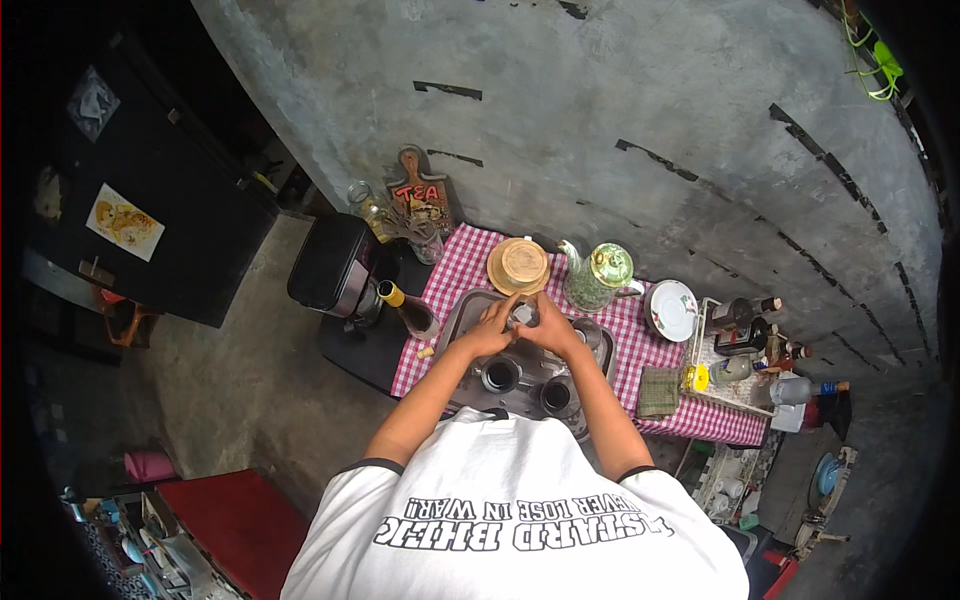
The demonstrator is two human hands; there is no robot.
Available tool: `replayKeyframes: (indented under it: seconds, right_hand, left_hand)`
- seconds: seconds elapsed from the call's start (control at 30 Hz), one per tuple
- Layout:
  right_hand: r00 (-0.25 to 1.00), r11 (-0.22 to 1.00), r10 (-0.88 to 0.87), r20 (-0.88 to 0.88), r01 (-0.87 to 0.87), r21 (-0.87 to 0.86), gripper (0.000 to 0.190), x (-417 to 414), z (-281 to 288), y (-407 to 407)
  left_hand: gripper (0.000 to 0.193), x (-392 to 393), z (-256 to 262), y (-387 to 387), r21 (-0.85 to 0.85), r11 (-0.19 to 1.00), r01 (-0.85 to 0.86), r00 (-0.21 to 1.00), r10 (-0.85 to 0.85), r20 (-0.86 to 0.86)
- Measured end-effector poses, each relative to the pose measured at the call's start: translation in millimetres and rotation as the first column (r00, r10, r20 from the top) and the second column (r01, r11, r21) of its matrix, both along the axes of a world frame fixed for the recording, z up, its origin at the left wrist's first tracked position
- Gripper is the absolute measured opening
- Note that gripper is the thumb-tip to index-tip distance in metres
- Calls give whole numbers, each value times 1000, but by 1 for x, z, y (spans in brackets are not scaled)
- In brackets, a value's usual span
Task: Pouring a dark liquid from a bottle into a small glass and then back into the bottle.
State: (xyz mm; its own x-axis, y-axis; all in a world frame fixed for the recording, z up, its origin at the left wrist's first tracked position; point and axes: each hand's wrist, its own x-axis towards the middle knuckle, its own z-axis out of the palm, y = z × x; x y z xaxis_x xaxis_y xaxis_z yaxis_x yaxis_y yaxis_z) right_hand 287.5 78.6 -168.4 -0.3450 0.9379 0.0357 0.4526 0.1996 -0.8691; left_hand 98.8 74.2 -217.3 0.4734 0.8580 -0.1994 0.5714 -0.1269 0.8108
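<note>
Both hands are over the far part of a grey metal tray (pixel 459 390). My left hand (pixel 491 328) and my right hand (pixel 551 326) curve around a clear glass (pixel 524 313), fingertips close together at its far side. Nearer to me on the tray stand a glass with dark contents (pixel 500 373) and, right of it, a second dark glass (pixel 556 395). Another glass (pixel 587 332) stands by my right wrist, its contents unclear. Just beyond the tray is a round wooden-lidded container (pixel 523 261).
A checked cloth (pixel 472 259) covers the table. Left are an open-necked dark bottle (pixel 409 309), a cork (pixel 425 352) and a black appliance (pixel 334 262). A green enamel teapot (pixel 600 277), a plate (pixel 672 310) and a wire basket of bottles (pixel 701 352) stand right, near the wall.
</note>
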Motion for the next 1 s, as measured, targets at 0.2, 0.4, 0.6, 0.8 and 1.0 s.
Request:
replayKeyframes:
  seconds: [0.2, 0.4, 0.6, 0.8, 1.0]
  right_hand:
    - [998, 998, 6, 64, -1, -70, 67, -1, 4, 0]
    - [998, 998, 16, 67, -11, -69, 67, -1, 2, 1]
    - [998, 998, 18, 68, -14, -57, 66, -1, 1, 3]
    - [997, 998, 20, 73, -16, -59, 65, -1, 4, 2]
    - [996, 998, 27, 85, -22, -62, 66, -1, 5, 2]
  left_hand:
    - [83, -2, 0, 0, -3, 1000, 1, 1000, -1, -16]
    - [85, -1, 4, 0, -37, 999, -7, 1000, 6, -25]
    - [87, -1, 4, 0, -16, 1000, 4, 1000, -4, -2]
    - [86, -1, 1, 0, -7, 1000, 4, 1000, -4, -3]
    - [87, -1, 0, 1, -23, 1000, 3, 1000, -3, -22]
